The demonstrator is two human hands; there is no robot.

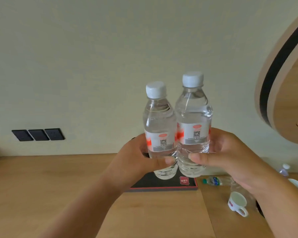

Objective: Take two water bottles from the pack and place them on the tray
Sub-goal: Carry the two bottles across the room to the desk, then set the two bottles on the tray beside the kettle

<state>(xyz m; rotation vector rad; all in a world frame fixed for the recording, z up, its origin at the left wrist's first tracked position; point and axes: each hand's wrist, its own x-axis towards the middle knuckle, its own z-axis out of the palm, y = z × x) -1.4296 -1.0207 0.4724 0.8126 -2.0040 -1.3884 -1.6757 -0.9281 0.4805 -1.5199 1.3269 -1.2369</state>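
Two clear bottles, white-capped, upright and touching at centre frame: left bottle [159, 127] gripped by left hand [138, 162], right bottle [193, 124] by right hand [230, 155]. One black tray [162, 185] beneath.

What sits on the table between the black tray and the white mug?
In the head view, a green-capped bottle lies on its side between the tray and the mug.

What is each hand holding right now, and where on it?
Left hand grips the left water bottle around its lower body; right hand grips the right water bottle likewise, both upright above the tray.
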